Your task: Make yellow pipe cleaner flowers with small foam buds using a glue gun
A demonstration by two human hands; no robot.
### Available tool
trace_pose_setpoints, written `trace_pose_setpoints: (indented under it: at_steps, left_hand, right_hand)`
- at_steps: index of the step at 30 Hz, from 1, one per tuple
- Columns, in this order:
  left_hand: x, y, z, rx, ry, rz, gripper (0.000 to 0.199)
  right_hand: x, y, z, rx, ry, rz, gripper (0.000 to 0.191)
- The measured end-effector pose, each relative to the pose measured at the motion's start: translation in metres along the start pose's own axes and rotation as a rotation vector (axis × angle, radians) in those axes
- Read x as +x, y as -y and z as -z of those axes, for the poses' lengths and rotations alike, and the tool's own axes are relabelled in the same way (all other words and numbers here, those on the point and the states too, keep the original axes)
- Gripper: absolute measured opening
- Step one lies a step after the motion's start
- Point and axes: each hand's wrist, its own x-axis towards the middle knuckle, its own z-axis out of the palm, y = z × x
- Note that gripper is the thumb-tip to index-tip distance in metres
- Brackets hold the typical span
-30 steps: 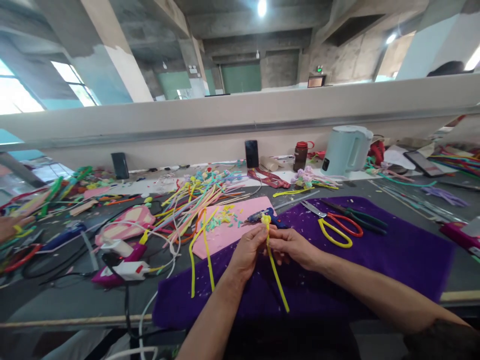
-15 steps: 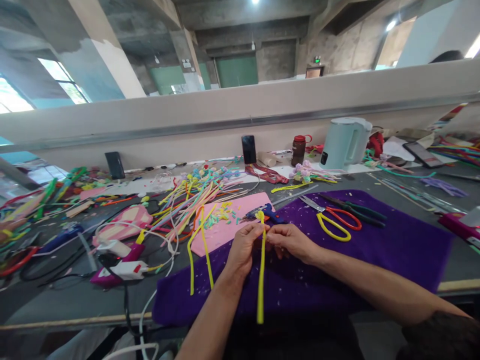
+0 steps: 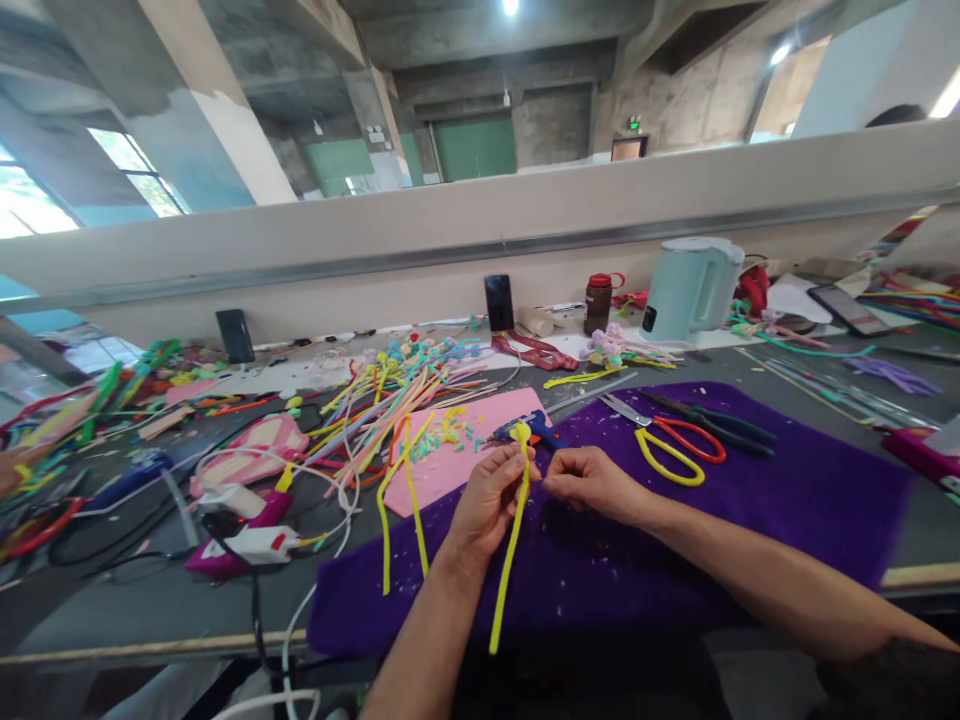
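Observation:
My left hand (image 3: 491, 497) pinches a yellow pipe cleaner (image 3: 511, 550) just below its knotted top. The long tail hangs down and slants to the left over a purple cloth (image 3: 645, 570). Close by on the right is my right hand (image 3: 589, 482), apart from the pipe cleaner, with its fingers curled together; whether they hold anything is hidden. Behind the knot lies a blue glue gun (image 3: 541, 430), partly on a pink sheet (image 3: 409, 490) scattered with small yellow and green cut pieces. Red-and-yellow-handled scissors (image 3: 671, 455) rest on the cloth to the right.
Pliers (image 3: 724, 428) lie behind the scissors. Bundled pipe cleaners (image 3: 405, 370) cover the table's middle left, near a power strip (image 3: 217, 560) with trailing cables. Along the back stand a phone (image 3: 499, 302), a bottle (image 3: 598, 303) and a kettle (image 3: 690, 290). Another person's hand (image 3: 9, 470) shows far left.
My right hand has drawn back slightly to the right, off the pipe cleaner. The pipe cleaner's tail has swung to the left while my left hand keeps hold of it.

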Motion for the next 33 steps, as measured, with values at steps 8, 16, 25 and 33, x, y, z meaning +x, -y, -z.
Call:
trace_pose_setpoints:
  at_steps: [8, 16, 25, 33]
  left_hand:
    - [-0.005, -0.006, -0.004, 0.022, 0.096, 0.007, 0.014]
    - [-0.009, -0.006, -0.008, 0.052, 0.13, 0.002, 0.019]
    - [-0.01, -0.006, -0.004, -0.066, 0.132, -0.008, 0.023]
    - [-0.009, -0.008, -0.006, -0.042, 0.096, 0.008, 0.026]
  right_hand:
    - [0.002, -0.005, -0.001, -0.009, 0.071, -0.049, 0.02]
    - [-0.004, -0.006, -0.001, -0.111, 0.046, -0.031, 0.022]
    - [-0.002, -0.014, 0.001, -0.162, 0.032, -0.05, 0.02]
    - [0.0, -0.017, 0.0, -0.338, 0.024, 0.042, 0.011]
